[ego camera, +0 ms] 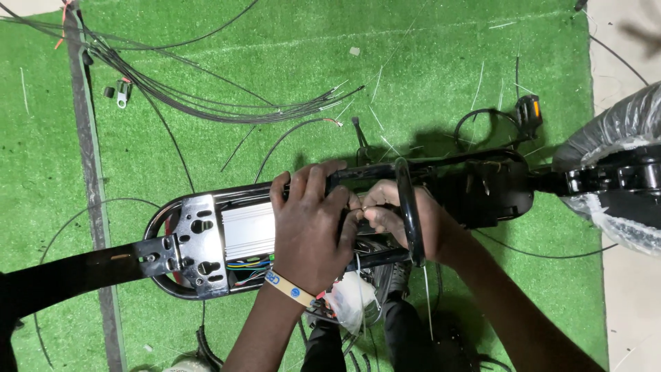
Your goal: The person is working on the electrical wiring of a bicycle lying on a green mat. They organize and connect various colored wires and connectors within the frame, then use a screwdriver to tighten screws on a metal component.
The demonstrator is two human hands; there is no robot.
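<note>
Both hands work inside the open black scooter frame (385, 172) lying on the green turf (427, 62). The left hand (310, 227) lies flat over the frame, and its fingers meet the right hand's (396, 217) fingers, pinched narrow on something small — too small to identify. The silver controller box (248, 231) sits exposed with coloured wires — nothing is closed up, and loose black cables (206, 103) lie unattached.
</note>
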